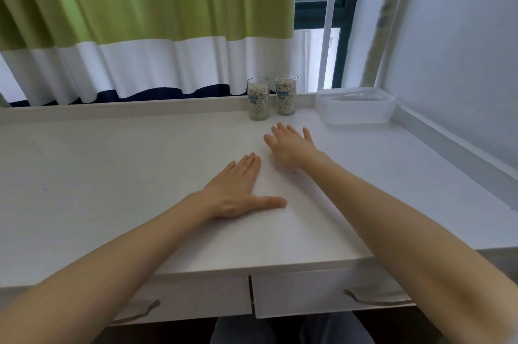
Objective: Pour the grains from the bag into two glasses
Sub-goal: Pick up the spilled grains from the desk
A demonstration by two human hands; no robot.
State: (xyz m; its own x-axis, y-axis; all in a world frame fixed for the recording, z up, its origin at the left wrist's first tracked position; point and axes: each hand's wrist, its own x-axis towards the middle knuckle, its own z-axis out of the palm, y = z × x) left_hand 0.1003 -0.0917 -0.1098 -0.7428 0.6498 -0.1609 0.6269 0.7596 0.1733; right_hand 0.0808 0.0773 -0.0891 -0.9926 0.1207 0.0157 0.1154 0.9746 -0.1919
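Observation:
Two clear glasses stand side by side at the back of the white desk (112, 175), both filled with pale grains: the left glass (258, 99) and the right glass (286, 94). A crumpled clear bag (353, 98) lies inside a translucent plastic box (356, 115) to their right. My left hand (236, 192) lies flat on the desk, fingers straight. My right hand (290, 143) hovers or rests flat a little in front of the glasses, fingers spread, holding nothing.
A low raised rim (126, 109) runs along the desk's back and right sides. A striped curtain (145, 27) hangs behind, a window at its right. Two drawers with handles (372, 300) sit under the front edge.

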